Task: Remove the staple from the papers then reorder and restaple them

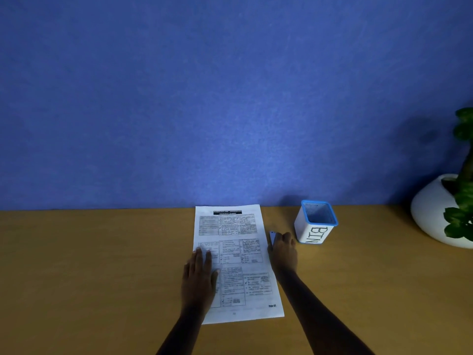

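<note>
A stack of printed papers (238,254) lies flat on the wooden desk (102,265), its top edge at the blue wall. My left hand (199,272) rests flat on the papers' left side, fingers straight. Just right of the papers, my right hand (282,249) curls around a small blue tool (272,237), most of it hidden under the fingers; I cannot tell whether it is a stapler or a staple remover. No staple is visible on the papers.
A small white container with a blue rim, marked BIN (316,222), stands just right of my right hand. A white round pot with a green plant (440,213) sits at the far right. The blue wall (230,98) closes the desk's back edge.
</note>
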